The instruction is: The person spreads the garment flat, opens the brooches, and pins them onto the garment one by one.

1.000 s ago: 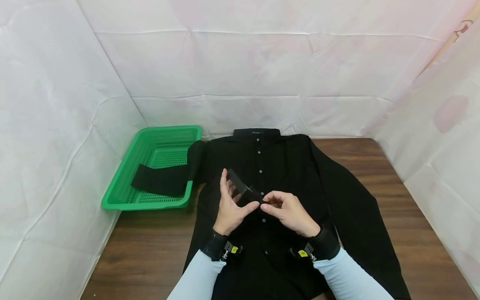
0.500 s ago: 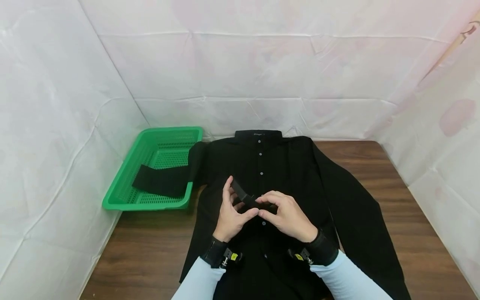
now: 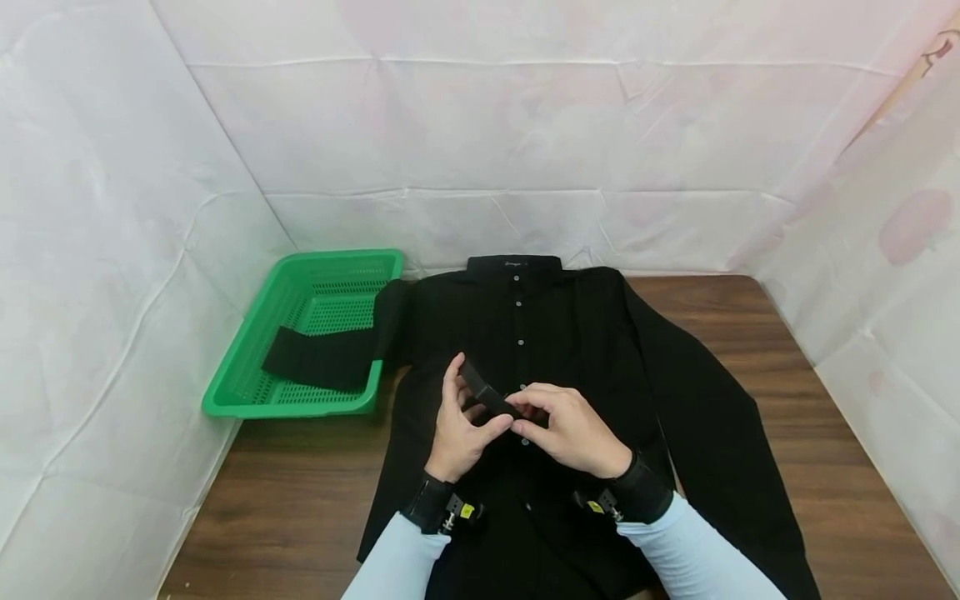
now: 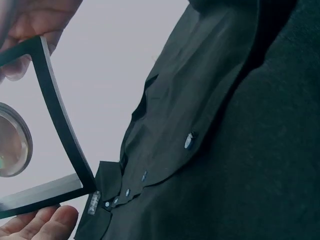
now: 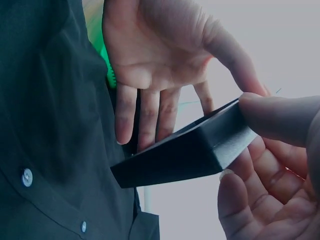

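Observation:
A black square display frame [image 3: 489, 397] is held above a black button-up shirt [image 3: 465, 321]. In the left wrist view the frame's dark border [image 4: 59, 112] surrounds a clear pane with a round disc [image 4: 12, 142] in it. My left hand [image 3: 459, 433] spans the frame between thumb and index finger; its other fingers extend behind. My right hand [image 3: 573, 432] pinches the near corner, thumb and fingers curled around it. From the right wrist view, the frame [image 5: 175, 155] is tilted and shows its thick side. The shirt lies front up, collar toward the back wall.
A green plastic basket [image 3: 300, 412] stands at the left on the brown wooden table [image 3: 300, 500]. One shirt sleeve [image 3: 318, 360] drapes into it; the other sleeve [image 3: 712, 400] stretches down the right side. White sheeting [image 3: 480, 125] surrounds the table at the back and sides.
Both hands have shifted slightly toward the body with the frame. The right hand has moved a little left, and the frame has turned more edge-on to the head view. Shirt and basket stay put.

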`<state>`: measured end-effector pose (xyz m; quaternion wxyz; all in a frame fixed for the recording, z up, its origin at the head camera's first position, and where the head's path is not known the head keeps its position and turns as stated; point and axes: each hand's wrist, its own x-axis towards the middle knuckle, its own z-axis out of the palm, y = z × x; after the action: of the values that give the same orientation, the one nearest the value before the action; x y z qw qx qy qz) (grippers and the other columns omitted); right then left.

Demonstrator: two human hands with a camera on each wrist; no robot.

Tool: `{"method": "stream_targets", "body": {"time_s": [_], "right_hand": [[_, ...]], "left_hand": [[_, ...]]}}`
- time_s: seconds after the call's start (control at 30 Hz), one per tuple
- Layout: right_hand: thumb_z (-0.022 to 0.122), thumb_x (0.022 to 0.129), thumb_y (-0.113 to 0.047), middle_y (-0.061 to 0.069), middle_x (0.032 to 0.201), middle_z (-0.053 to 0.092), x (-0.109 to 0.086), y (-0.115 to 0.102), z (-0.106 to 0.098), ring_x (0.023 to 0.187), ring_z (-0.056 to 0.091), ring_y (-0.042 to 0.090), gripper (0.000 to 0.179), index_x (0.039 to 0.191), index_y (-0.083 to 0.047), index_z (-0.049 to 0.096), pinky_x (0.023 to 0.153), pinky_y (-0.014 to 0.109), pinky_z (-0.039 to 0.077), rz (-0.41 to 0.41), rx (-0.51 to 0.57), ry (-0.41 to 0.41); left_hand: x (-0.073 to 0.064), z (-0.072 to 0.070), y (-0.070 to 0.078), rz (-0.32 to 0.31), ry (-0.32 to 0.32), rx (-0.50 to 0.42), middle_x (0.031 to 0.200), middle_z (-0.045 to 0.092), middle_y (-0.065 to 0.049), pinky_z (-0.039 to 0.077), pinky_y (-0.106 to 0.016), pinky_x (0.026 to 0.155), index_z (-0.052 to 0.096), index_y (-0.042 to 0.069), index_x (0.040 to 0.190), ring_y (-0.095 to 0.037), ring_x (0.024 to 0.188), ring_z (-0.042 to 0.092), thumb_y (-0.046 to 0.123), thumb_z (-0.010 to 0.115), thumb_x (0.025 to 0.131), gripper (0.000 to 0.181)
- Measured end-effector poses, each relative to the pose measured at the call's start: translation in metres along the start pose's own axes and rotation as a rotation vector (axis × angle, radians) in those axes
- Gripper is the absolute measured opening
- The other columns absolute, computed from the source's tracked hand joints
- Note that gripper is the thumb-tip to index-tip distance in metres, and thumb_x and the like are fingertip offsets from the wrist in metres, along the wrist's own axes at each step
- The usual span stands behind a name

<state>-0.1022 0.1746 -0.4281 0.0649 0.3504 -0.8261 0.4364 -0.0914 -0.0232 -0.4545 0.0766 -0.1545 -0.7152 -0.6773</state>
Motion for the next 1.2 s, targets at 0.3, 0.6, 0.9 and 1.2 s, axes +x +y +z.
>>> {"method": "stream_targets", "body": {"time_s": [0.3,0.6,0.9,1.2], "right_hand": [[0.076,0.083,-0.011,-0.010,0.086,0.061,-0.003,-0.001,0.006,0.075,0.056,0.004,0.022,0.103,-0.016,0.070,0.065,0.021,0.049,-0.006,-0.017,0.012],[0.077,0.082,-0.012,-0.013,0.085,0.059,-0.004,0.000,0.007,0.074,0.055,0.003,0.021,0.100,-0.018,0.069,0.064,0.021,0.048,-0.006,-0.050,0.029],[0.079,0.080,-0.009,-0.012,0.082,0.058,-0.004,0.000,0.007,0.072,0.054,0.004,0.021,0.097,-0.016,0.070,0.063,0.020,0.047,0.001,-0.071,0.031],[0.079,0.080,-0.011,-0.011,0.082,0.058,-0.004,-0.002,0.007,0.073,0.055,0.005,0.021,0.097,-0.017,0.070,0.065,0.020,0.047,0.041,-0.075,0.019]], "left_hand": [[-0.005,0.002,-0.007,-0.024,0.011,-0.006,0.127,0.050,-0.020,0.049,-0.052,0.087,0.016,0.007,0.151,-0.037,0.111,0.056,0.009,0.079,0.079,0.095],[-0.004,0.005,-0.013,-0.001,0.016,-0.001,0.128,0.051,-0.018,0.050,-0.052,0.084,0.018,0.007,0.150,-0.041,0.110,0.056,0.016,0.080,0.079,0.095],[-0.004,0.004,-0.017,-0.029,-0.010,-0.031,0.134,0.047,-0.021,0.053,-0.047,0.083,0.015,0.004,0.150,-0.046,0.115,0.052,0.015,0.079,0.080,0.096],[-0.005,0.003,-0.016,-0.048,-0.039,-0.040,0.140,0.042,-0.024,0.051,-0.048,0.085,0.011,0.000,0.151,-0.044,0.119,0.050,0.018,0.078,0.082,0.098]]}}
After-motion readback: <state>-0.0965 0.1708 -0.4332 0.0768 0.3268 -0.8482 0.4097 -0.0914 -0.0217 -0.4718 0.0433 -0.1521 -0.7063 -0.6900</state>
